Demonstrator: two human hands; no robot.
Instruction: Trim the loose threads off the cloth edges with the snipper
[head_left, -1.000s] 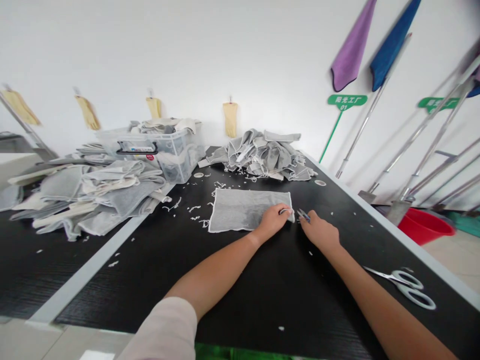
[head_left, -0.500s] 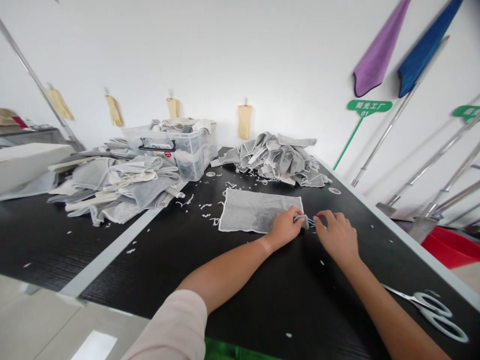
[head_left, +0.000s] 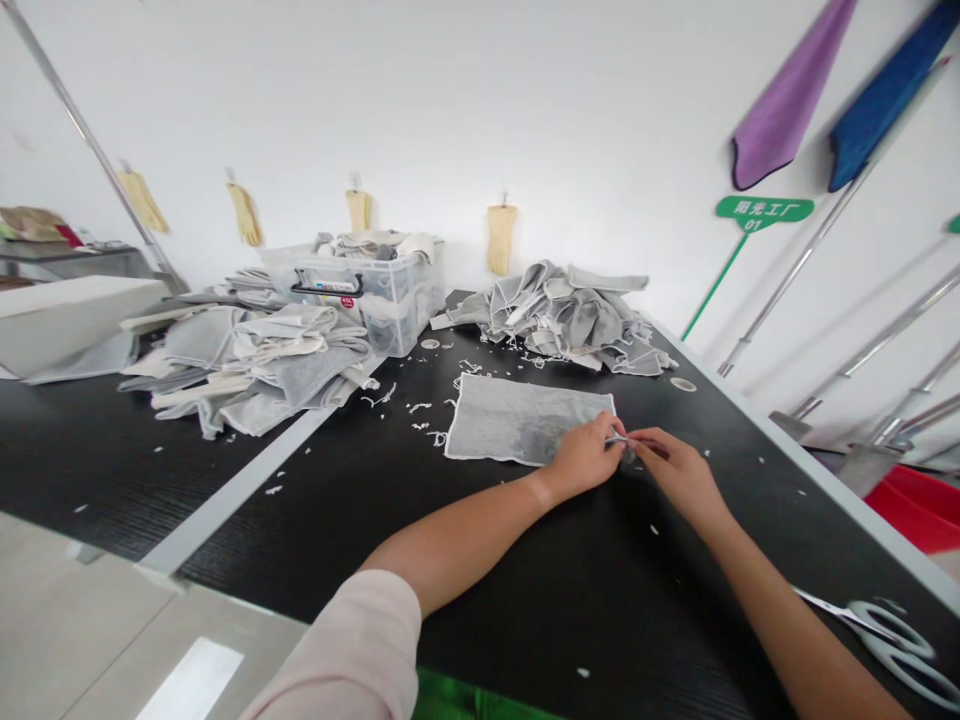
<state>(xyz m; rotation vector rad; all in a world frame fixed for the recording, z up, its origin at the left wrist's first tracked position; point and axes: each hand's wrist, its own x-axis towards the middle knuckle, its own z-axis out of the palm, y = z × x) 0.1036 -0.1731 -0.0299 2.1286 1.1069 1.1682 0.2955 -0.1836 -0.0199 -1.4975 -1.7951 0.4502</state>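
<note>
A grey cloth (head_left: 517, 418) with a pale edge lies flat on the black table, a darker patch near its right part. My left hand (head_left: 589, 455) is closed on the cloth's right corner, which is lifted and bunched between thumb and fingers. Just to the right, my right hand (head_left: 671, 470) pinches at the same corner, its fingertips almost touching those of my left hand. What lies between the right fingertips is too small to make out. Scissors with pale handles (head_left: 892, 640) rest at the lower right, beside my right forearm.
Grey cloths are heaped at the back (head_left: 577, 315) and on the left (head_left: 262, 365). A clear bin (head_left: 394, 305) full of cloths stands behind the left heap. Thread scraps dot the table (head_left: 337, 540). A red container (head_left: 915, 510) is beyond the right edge.
My right hand has closed in on the corner held by my left hand, and its fingers are now pinched. The dark metal piece seen between the hands no longer shows. The view has shifted slightly.
</note>
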